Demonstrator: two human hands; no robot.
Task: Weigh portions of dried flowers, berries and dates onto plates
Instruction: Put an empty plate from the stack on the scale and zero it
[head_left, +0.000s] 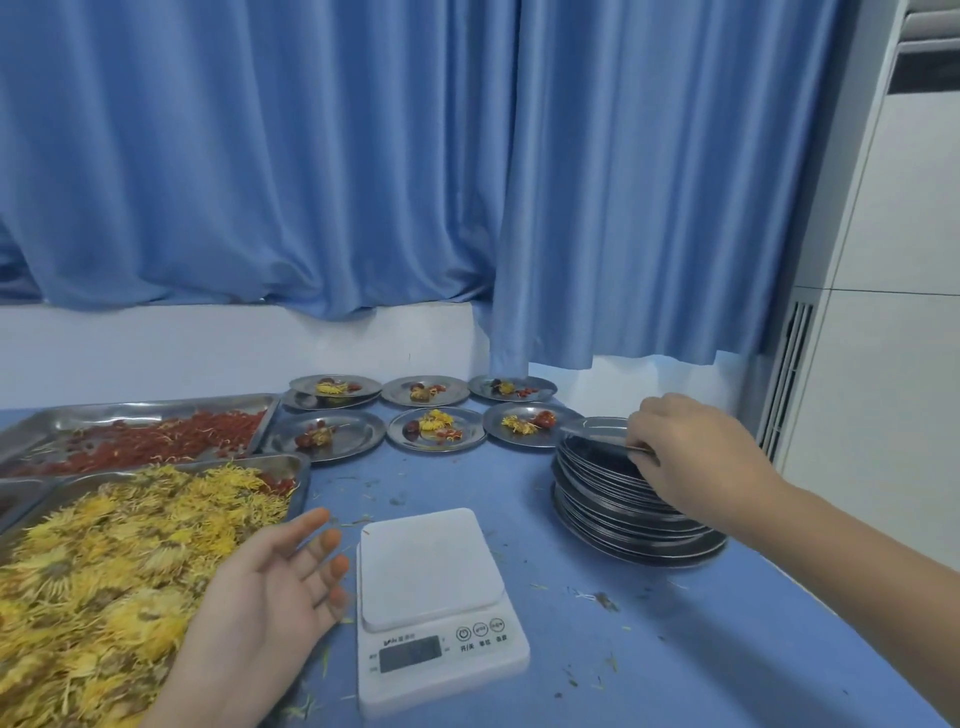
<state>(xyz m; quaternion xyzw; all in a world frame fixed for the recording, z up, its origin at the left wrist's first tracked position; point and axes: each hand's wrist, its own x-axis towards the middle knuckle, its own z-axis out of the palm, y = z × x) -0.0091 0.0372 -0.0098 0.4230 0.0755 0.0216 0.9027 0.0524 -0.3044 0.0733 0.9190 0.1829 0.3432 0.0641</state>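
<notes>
**Taking a fresh plate off the stack**

The top plate (592, 431) is a shallow steel dish on a tall stack of plates (623, 525) at the right of the table (675, 649). The right hand (691, 447) has its fingers curled over the plate's near rim and pinches it. I cannot tell whether the plate is already clear of the one beneath.

I judge the plate to be light, stiff and slick. Nested steel tends to cling, so a second plate may come up with it or the leaning stack may slide. The rim is the only real handhold, best taken with the thumb on top and the fingers under the lip, then peeled upward at an angle.

The left hand (270, 592) is open, palm up, with relaxed fingers that hold nothing. It is just left of the white scale (436, 597), whose platform is bare and which is probably where the plate goes next.

Further left, a tray (304, 467) is heaped with yellow dried flowers (104, 545). They look feather-light and brittle, likely to shed petals if squeezed, and loose bits already lie on the table. Behind it, a second tray (156, 405) holds red berries (171, 436).

At the back, several filled plates (467, 441) stand in two rows, each with a small mixed portion. A blue curtain (363, 156) hangs behind everything.
</notes>
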